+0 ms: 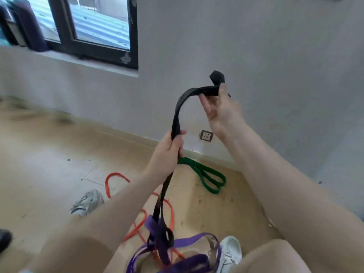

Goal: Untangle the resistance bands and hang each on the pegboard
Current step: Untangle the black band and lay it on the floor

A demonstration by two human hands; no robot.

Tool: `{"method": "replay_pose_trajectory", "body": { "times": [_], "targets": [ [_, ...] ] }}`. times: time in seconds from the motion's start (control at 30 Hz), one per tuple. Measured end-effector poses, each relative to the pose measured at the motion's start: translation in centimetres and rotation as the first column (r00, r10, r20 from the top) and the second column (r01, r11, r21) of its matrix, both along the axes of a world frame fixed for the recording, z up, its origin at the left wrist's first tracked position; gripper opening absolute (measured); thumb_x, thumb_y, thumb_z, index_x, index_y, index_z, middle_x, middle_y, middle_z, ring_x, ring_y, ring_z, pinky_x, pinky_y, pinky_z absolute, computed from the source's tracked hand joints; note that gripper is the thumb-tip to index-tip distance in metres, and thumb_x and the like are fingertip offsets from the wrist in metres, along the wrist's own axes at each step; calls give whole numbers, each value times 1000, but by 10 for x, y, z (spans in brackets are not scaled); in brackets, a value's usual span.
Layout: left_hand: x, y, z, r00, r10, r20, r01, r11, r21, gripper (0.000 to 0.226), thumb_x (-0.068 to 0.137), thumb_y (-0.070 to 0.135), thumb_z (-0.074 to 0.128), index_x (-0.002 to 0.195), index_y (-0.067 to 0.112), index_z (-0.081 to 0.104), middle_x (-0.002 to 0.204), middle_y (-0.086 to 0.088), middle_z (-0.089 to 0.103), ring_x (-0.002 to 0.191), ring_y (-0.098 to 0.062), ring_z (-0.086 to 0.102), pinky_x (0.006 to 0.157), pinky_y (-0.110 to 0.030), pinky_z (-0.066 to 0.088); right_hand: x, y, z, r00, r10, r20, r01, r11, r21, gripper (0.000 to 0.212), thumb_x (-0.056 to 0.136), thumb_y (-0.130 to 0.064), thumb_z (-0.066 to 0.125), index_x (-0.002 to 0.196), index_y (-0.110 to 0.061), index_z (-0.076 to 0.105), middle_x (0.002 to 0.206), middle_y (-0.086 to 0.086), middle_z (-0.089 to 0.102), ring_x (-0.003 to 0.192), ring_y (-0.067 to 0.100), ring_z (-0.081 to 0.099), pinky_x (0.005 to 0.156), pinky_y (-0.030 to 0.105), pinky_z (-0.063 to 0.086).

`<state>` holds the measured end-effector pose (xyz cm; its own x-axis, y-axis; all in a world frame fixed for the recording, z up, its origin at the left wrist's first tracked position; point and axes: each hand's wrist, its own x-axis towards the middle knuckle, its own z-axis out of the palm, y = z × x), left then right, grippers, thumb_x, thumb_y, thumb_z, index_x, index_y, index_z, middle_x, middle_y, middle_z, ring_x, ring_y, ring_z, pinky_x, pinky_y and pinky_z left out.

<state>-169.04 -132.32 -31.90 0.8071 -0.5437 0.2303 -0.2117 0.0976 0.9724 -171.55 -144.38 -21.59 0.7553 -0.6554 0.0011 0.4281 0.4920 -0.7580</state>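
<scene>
A black resistance band [178,107] arches between my two hands. My right hand [220,109] pinches its upper looped end, raised in front of the wall. My left hand [170,148] grips the band lower down. Below my left hand the black band hangs to the floor and stays tangled with a purple band [157,229]. A red band [112,182] loops on the floor under that knot. A green band [208,176] lies apart on the floor by the wall. No pegboard shows in this view.
A grey wall [256,46] with a socket [206,135] stands ahead, a dark-framed window [94,26] at upper left. My two white shoes [87,201] stand on the wooden floor [49,154] beside the bands.
</scene>
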Motion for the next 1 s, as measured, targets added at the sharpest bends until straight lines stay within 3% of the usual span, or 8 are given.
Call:
{"method": "replay_pose_trajectory", "body": {
  "times": [0.1, 0.2, 0.27, 0.37, 0.53, 0.7, 0.8, 1.0],
  "targets": [
    [1, -12, 61, 973, -39, -229, 11, 993, -121, 21, 101, 19, 33, 100, 14, 53, 65, 1, 44, 59, -14, 45, 65, -28, 44, -14, -3, -12, 946, 105, -306, -172, 965, -200, 71, 95, -51, 35, 144, -1, 26, 139, 20, 46, 133, 28, 40, 113, 35, 31],
    [4, -23, 95, 872, -132, -471, 15, 970, -244, 22, 101, 17, 34, 93, 6, 50, 63, -1, 42, 50, -12, 40, 54, -24, 41, -43, 12, -59, 838, 271, -473, -484, 770, -416, 60, 91, -59, 29, 124, -17, 55, 127, 4, 59, 122, 15, 51, 111, 35, 31],
    [6, -27, 107, 810, -181, -557, 14, 957, -290, 27, 102, 19, 32, 86, 5, 48, 62, 0, 39, 45, -10, 38, 48, -21, 39, -63, 28, -83, 789, 358, -500, -599, 629, -494, 33, 93, -45, 42, 118, -28, 54, 123, -4, 60, 119, 9, 52, 104, 27, 37],
    [8, -31, 121, 742, -209, -637, -7, 948, -319, 29, 103, 19, 31, 80, 6, 44, 62, -1, 36, 41, -10, 35, 41, -18, 37, -71, 40, -100, 804, 310, -508, -587, 557, -588, 33, 93, -20, 54, 124, -26, 46, 114, -2, 63, 111, 10, 57, 95, 23, 43],
    [33, -16, 128, 702, -139, -699, -219, 891, -398, 24, 103, 16, 29, 90, 2, 44, 70, -8, 41, 56, -15, 42, 58, -31, 45, -61, 33, -76, 907, 152, -392, -376, 709, -596, 13, 96, -12, 48, 107, -7, 51, 71, 1, 53, 61, 11, 53, 64, 22, 51],
    [43, 4, 80, 809, 19, -587, 102, 980, 172, 60, 100, 47, 24, 132, -1, 39, 119, -20, 60, 104, -31, 59, 88, -39, 44, -34, 18, -22, 957, 148, -249, -235, 901, -366, 8, 96, -14, 48, 89, -11, 51, 68, 2, 50, 56, 14, 50, 58, 26, 47],
    [16, 4, 48, 858, -100, -504, 240, 945, 221, 73, 96, 57, 16, 133, 0, 44, 126, -18, 59, 120, -29, 54, 107, -40, 36, -24, 17, -10, 934, 173, -312, -281, 897, -342, 16, 99, -15, 42, 93, -5, 53, 74, 7, 56, 66, 20, 56, 65, 31, 50],
    [-20, 17, 11, 963, -209, -171, 237, 957, 165, 26, 98, 32, 39, 104, 19, 60, 99, -5, 71, 96, -18, 67, 83, -27, 51, -27, 9, -25, 883, 181, -433, -320, 907, -273, 23, 99, 0, 34, 113, 8, 49, 89, 13, 61, 81, 22, 61, 73, 32, 53]
  ]
}}
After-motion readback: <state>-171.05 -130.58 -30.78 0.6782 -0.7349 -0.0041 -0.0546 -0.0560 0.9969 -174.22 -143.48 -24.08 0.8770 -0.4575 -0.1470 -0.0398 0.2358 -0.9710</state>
